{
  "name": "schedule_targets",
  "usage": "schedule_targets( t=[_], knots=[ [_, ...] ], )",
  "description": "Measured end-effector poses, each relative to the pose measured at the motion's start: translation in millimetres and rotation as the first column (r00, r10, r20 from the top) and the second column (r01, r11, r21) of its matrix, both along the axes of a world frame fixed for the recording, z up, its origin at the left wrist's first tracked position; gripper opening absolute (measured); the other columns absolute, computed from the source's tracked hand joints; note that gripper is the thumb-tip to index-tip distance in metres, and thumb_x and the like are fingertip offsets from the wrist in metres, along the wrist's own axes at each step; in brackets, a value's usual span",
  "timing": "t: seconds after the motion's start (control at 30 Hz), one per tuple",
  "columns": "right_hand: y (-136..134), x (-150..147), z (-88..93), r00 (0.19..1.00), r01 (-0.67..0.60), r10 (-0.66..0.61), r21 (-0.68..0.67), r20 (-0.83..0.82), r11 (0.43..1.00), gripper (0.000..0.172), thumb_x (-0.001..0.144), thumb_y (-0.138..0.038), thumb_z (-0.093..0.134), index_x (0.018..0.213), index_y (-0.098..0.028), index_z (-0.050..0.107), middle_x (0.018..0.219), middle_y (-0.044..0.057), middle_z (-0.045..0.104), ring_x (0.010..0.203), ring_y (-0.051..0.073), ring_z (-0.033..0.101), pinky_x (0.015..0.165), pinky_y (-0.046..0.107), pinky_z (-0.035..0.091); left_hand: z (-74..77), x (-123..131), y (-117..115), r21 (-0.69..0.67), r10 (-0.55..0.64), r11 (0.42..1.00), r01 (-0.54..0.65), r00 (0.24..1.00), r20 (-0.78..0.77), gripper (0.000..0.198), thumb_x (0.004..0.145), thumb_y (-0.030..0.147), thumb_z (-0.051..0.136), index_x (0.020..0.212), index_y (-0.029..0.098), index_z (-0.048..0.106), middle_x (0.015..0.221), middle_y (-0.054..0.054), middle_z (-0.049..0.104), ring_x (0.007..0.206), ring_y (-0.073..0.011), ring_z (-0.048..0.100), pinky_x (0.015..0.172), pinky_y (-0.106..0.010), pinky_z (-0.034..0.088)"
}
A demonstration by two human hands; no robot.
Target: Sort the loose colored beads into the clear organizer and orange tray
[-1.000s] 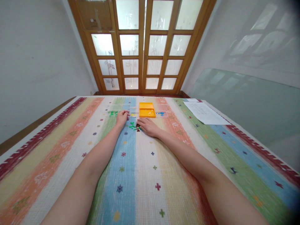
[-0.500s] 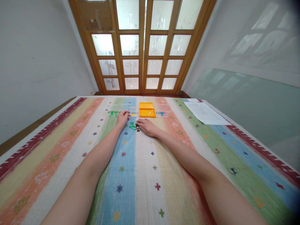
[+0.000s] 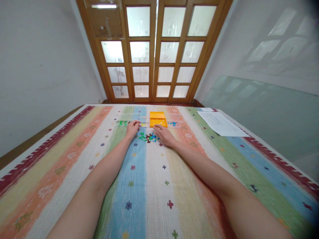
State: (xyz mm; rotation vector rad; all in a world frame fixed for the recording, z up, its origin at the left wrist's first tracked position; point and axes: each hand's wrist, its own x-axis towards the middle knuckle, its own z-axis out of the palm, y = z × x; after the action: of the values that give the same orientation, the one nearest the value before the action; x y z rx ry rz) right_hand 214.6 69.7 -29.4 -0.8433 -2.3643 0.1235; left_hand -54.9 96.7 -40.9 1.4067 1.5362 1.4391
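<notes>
My left hand (image 3: 133,128) rests at the front of a clear compartment box with small green pieces (image 3: 122,123) just to its left. Thumb and fingertips are pinched together, and anything between them is too small to make out. My right hand (image 3: 163,134) lies low with fingers stretched toward the front edge of the open orange box (image 3: 158,123), which has a few small pale pieces inside. Between the hands, a loose pile of small green, dark red and blue pieces (image 3: 149,137) lies on the cloth, partly beside the right fingers.
Small blue pieces (image 3: 172,123) sit in a clear tray right of the orange box, and yellow pieces (image 3: 143,125) to its left. A printed paper sheet (image 3: 220,123) lies at the far right on the striped tablecloth (image 3: 154,186). Wooden glass-paned doors (image 3: 154,66) stand behind the table.
My right hand has moved right, off the pile and toward the orange box, uncovering blue and dark red pieces. My left hand stays pinched in nearly the same place. The view has tilted slightly.
</notes>
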Motion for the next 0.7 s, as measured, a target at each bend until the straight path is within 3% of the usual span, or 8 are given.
schedule_targets(
  t=[0.33, 0.7],
  knots=[
    [23, 25, -5.7, 0.967, 0.252, -0.251, 0.006, -0.033, 0.968, 0.04, 0.106, -0.028, 0.043, 0.137, -0.016, 0.066, 0.146, 0.019, 0.058, 0.136, 0.033, 0.051, 0.116, 0.056, 0.039, 3.2, 0, -5, -0.008, -0.001, 1.0, 0.001, 0.993, -0.116, 0.028, 0.088, 0.024, 0.051, 0.102, 0.02, 0.075, 0.085, -0.002, 0.076, 0.065, -0.0145, 0.065, 0.065, -0.025, 0.051],
    [25, 26, -3.5, 0.928, 0.281, -0.278, -0.024, -0.249, 0.959, 0.038, 0.103, -0.022, 0.043, 0.129, -0.018, 0.071, 0.13, 0.014, 0.068, 0.122, 0.028, 0.06, 0.11, 0.049, 0.046, 7.8, 7, -13, 0.002, -0.063, 0.998, 0.066, 0.952, -0.299, 0.028, 0.089, 0.023, 0.052, 0.102, 0.02, 0.077, 0.088, -0.004, 0.078, 0.074, -0.0177, 0.067, 0.072, -0.027, 0.051]
  ],
)
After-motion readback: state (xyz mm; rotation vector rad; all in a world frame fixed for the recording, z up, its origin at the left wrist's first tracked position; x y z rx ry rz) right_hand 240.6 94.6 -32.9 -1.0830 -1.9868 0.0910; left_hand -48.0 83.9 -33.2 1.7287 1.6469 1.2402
